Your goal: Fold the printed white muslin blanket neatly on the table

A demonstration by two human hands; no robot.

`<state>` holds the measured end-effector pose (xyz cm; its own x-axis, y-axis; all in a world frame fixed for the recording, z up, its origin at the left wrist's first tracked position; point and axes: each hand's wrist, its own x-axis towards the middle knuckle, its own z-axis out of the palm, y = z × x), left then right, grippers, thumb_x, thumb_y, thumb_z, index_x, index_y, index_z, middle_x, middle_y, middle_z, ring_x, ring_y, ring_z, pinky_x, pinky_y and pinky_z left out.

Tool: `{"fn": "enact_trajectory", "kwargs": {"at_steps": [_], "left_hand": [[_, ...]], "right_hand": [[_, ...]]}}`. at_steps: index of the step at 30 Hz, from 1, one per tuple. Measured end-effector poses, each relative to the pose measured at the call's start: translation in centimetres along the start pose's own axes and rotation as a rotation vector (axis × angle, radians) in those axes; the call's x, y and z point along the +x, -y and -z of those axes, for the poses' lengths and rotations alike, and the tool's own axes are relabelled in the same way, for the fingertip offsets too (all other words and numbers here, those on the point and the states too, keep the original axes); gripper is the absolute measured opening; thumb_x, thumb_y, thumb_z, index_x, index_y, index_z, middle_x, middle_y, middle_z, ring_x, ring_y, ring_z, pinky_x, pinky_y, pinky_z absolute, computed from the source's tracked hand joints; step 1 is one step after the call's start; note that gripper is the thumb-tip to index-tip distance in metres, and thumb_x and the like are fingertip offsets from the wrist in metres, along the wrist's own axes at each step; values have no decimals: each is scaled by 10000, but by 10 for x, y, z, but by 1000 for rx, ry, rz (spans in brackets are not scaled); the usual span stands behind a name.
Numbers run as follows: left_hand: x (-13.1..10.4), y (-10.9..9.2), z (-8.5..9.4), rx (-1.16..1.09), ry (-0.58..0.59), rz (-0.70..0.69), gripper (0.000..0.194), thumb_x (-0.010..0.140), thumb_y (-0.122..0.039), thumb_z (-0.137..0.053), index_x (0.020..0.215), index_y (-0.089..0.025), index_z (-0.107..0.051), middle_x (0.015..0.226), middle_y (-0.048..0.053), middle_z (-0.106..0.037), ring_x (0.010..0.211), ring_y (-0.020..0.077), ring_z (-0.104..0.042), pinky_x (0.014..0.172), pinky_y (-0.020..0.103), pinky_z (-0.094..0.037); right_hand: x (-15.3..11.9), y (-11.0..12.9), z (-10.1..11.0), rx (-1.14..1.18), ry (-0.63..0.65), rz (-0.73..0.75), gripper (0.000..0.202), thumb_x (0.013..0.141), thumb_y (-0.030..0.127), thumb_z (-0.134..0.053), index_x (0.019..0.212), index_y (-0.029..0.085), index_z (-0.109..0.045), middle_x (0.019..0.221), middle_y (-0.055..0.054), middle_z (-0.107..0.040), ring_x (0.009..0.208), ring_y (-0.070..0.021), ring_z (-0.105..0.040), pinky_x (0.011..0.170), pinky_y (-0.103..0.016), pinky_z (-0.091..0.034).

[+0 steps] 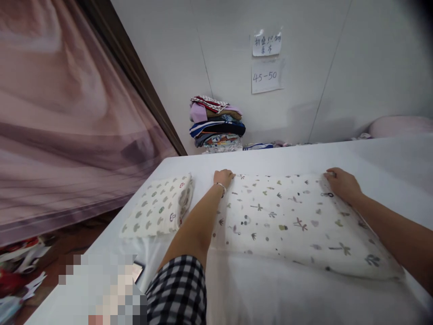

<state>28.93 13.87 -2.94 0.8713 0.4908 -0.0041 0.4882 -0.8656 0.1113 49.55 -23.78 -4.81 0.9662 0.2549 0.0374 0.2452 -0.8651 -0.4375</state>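
Note:
A white cloth (280,221) printed with small plants, birds and rainbows lies spread in front of me. My left hand (223,176) is closed on its far left corner, fingers curled at the edge. At the far right corner, my right hand (343,184) pinches the same cloth between thumb and fingers. The edge between both hands runs nearly straight. Plain whitish fabric (304,289) covers the area in front of the print; I cannot tell whether it belongs to the same cloth. Left of my left forearm rests a folded cream cloth (157,207) with grey mushroom-like shapes.
The white table (280,160) ends at a grey wall. A stack of folded fabrics (218,124) rises behind its far edge, below two handwritten papers (267,76). A pink curtain (67,113) hangs at left. A blurred-out patch hides the lower left; assorted items (23,266) lie on the floor.

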Motion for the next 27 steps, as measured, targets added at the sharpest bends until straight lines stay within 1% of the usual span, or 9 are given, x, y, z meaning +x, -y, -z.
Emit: {"fn": "enact_trajectory", "kwargs": {"at_steps": [5,8,11,15,18,20,22,25,27], "left_hand": [[2,0,-6,-45,0,15,314,912,-379,-427,970,-217,-689,1083,70,-658,998,217,-596,919,352,-369],[2,4,-8,-99,-27,29,290,895,-398,-467,969,-229,-691,1095,56,-649,1004,208,-593,918,331,-383],[1,8,-11,-176,-68,48,259,875,-382,-516,1029,-241,-670,1153,37,-623,1021,184,-583,906,293,-412],[0,11,-15,-263,-136,96,295,830,-313,-597,1114,-234,-620,1364,34,-475,1159,181,-506,952,276,-415],[-4,14,-16,-315,-167,194,381,833,-333,-592,1197,-228,-557,1431,63,-393,1224,205,-461,976,306,-412],[-10,17,-15,-336,-164,275,433,871,-395,-524,1253,-193,-504,1395,116,-428,1192,221,-496,947,320,-431],[-19,20,-14,-342,-141,338,475,882,-441,-485,1263,-157,-484,1314,152,-504,1136,231,-542,908,321,-448],[-34,24,-14,-344,-87,391,444,867,-460,-502,1208,-177,-520,1164,124,-621,1043,220,-596,848,308,-464],[-44,24,-14,-339,-55,408,394,870,-465,-490,1152,-198,-555,1093,96,-662,995,209,-618,812,298,-471]], "right_hand": [[-2,9,0,-126,55,32,445,910,401,-340,1226,160,-539,1232,-164,-562,1071,-286,-502,828,-368,-364],[-2,11,1,-182,65,64,460,920,392,-327,1260,142,-510,1274,-168,-531,1088,-286,-492,824,-360,-363],[-3,9,-1,-225,68,93,457,930,384,-309,1280,148,-484,1277,-166,-525,1089,-280,-496,808,-356,-367],[-4,8,-4,-276,77,114,465,935,375,-293,1312,154,-449,1275,-176,-514,1080,-291,-508,788,-371,-367],[-5,8,-4,-294,73,125,478,939,390,-272,1324,157,-434,1291,-175,-500,1083,-300,-511,789,-384,-370],[-6,7,-3,-306,69,131,483,943,411,-254,1321,167,-431,1288,-169,-502,1087,-295,-514,793,-383,-375],[-7,6,-2,-330,69,131,488,947,431,-235,1313,176,-432,1282,-167,-506,1087,-293,-519,790,-379,-377],[-6,4,-3,-369,75,134,493,949,442,-209,1302,182,-434,1283,-168,-506,1077,-300,-528,772,-381,-376],[-4,2,-4,-379,74,142,495,948,448,-196,1290,189,-443,1266,-164,-520,1065,-301,-535,765,-384,-376]]}}
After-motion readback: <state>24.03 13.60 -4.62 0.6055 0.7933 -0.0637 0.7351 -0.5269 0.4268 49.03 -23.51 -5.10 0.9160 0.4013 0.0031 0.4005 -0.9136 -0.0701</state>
